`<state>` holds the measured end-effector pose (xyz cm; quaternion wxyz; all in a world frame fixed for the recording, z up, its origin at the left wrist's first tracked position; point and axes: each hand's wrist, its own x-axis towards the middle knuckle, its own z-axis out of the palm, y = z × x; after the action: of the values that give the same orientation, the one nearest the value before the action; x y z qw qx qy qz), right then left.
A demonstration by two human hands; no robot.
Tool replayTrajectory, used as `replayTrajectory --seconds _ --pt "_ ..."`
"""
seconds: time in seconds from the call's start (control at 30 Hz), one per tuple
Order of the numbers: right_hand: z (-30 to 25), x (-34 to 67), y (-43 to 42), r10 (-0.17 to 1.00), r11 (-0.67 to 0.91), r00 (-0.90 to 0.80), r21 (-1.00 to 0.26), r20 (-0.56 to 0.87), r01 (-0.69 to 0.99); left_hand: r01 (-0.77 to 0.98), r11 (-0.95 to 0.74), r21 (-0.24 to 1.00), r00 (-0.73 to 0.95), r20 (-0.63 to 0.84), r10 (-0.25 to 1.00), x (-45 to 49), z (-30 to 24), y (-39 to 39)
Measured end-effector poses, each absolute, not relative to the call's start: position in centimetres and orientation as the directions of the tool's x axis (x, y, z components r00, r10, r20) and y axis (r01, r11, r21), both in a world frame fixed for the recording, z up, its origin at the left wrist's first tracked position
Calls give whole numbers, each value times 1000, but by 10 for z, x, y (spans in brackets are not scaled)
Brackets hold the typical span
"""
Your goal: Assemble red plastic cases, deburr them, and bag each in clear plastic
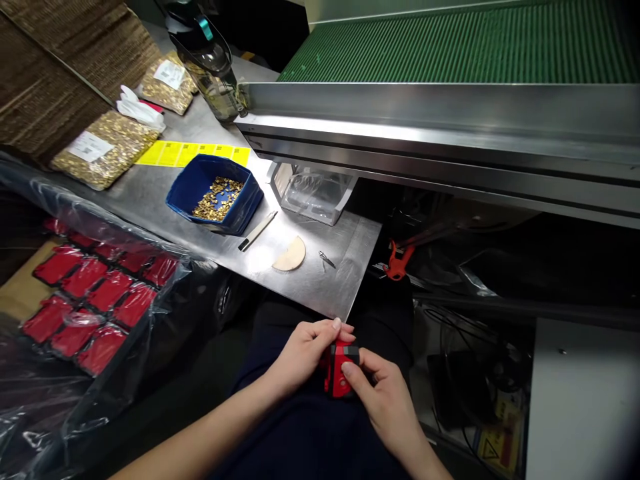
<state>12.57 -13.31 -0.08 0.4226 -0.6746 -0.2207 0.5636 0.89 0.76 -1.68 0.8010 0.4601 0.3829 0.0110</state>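
A small red and black plastic housing (340,380) is held low over my lap, just off the table's near corner. My left hand (310,347) grips its upper end, with the thumb and fingers closed on it. From the right, my right hand (377,383) pinches the same part, thumb pressed on the red face. On the metal table ahead lie a half-round pale disc (290,255), a small metal piece (327,259) and a white pen-like tool (258,231). Beyond them, a blue bin (250,200) holds many small brass-coloured pieces.
A clear tray (315,197) sits under the rail of a green conveyor (450,47). Bags of brass pieces (107,150), a yellow label strip (175,155) and a water bottle (213,70) stand farther back. At left, a plastic-lined box holds red parts (103,290). Orange-handled clamp (399,260) at right.
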Motion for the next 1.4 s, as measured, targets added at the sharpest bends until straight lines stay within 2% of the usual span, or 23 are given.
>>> replayTrajectory --seconds 0.13,0.3,0.5,0.6,0.73,0.97,1.13,1.2,1.4 --pt "4 125 -138 787 -536 256 -828 -561 -165 274 610 743 777 -545 315 -1 -9 12" --pt "7 124 -143 794 -543 263 -834 -548 -98 244 452 858 864 -404 300 -11 -3 13" --pt "7 122 -141 811 -551 274 -832 -517 61 306 433 848 736 -499 458 0 -15 4" --pt "9 121 -140 815 -543 287 -837 -504 72 297 472 831 752 -507 420 0 -18 8" --pt "8 120 -140 804 -547 303 -836 -512 37 243 442 863 860 -403 314 -5 -16 12" --pt "6 122 -140 823 -525 280 -850 -494 47 265 412 872 824 -427 372 -3 -18 10" --pt "11 130 -145 821 -502 224 -851 -526 -155 251 170 953 930 -286 230 -14 -11 13" --pt "15 132 -145 814 -503 205 -836 -544 -219 261 59 963 940 -268 210 -15 -5 13" --pt "23 126 -138 779 -518 242 -811 -578 -270 259 -213 942 956 -219 194 -9 9 13"
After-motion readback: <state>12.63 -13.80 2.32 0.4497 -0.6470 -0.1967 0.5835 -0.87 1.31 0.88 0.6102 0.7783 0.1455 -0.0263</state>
